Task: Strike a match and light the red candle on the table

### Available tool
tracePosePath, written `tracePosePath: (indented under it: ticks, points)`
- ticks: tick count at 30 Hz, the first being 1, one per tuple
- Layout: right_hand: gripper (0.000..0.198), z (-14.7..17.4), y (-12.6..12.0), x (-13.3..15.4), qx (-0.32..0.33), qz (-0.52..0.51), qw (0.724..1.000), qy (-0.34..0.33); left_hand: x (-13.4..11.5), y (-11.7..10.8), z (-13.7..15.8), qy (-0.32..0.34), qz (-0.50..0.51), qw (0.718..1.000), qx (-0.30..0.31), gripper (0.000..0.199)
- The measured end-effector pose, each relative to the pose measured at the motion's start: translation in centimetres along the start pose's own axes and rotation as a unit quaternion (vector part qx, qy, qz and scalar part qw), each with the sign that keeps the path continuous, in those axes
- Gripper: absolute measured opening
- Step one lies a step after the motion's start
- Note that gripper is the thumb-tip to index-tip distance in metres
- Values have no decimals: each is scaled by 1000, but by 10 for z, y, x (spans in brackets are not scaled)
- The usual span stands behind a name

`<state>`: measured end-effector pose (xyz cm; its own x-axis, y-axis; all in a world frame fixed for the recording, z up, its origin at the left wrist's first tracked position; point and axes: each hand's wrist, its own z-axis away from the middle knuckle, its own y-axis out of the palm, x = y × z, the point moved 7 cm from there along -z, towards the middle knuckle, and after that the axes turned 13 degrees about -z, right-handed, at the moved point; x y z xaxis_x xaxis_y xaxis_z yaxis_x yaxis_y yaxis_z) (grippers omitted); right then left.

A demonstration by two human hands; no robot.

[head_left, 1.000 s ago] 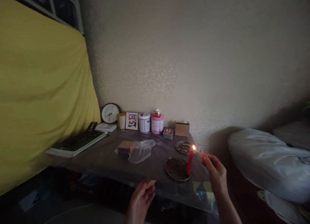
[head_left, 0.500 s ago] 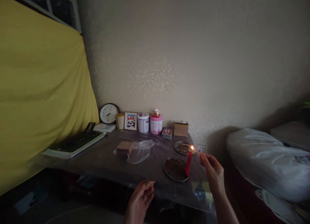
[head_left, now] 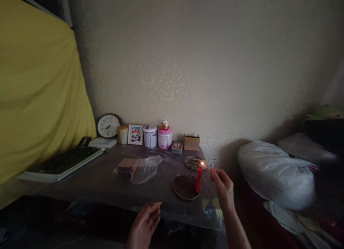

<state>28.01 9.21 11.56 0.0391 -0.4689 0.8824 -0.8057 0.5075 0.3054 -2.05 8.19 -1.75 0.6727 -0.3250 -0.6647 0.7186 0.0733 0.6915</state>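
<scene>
My right hand point(head_left: 223, 186) pinches a thin burning match point(head_left: 206, 166), its flame at the top of a red candle point(head_left: 199, 180). The candle stands nearly upright on the right side of a round metal plate point(head_left: 176, 194) with a dark surface. Whether the wick itself burns cannot be told, as the flame covers it. My left hand point(head_left: 143, 222) is closed around a small matchbox point(head_left: 156, 206), low in front of the table edge. Behind the candle, a second metal plate point(head_left: 188, 163) bears several used-looking matchsticks.
On the table point(head_left: 96, 184), a bundle of small boxes point(head_left: 127, 165) sits in a clear plastic bag point(head_left: 147, 169). Along the wall stand a clock point(head_left: 109, 126), a picture frame point(head_left: 135, 135), tins point(head_left: 150, 136) and a cardboard box point(head_left: 191, 142). White bags point(head_left: 276, 173) lie at right.
The view has turned slightly right, so everything sits further left. My right hand still holds the burning match, its flame now right at the candle's top. My left hand keeps the matchbox.
</scene>
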Motion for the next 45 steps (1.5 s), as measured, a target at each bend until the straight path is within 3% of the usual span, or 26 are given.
tracePosePath:
  ticks: [18,30,35,45]
  points:
    - [34,2,2,-1,11,-3,1000,-6,2,-4,0,17,-18,1000,16,18]
    - [35,3,4,3,5,0,1000,-10,3,-8,-5,2,-20,1000,-10,15]
    - [36,2,5,2,10,1,1000,-14,3,-5,-5,7,-1,1000,14,14]
    - [34,1,5,0,13,0,1000,-9,1,-2,1,7,-4,1000,-7,12]
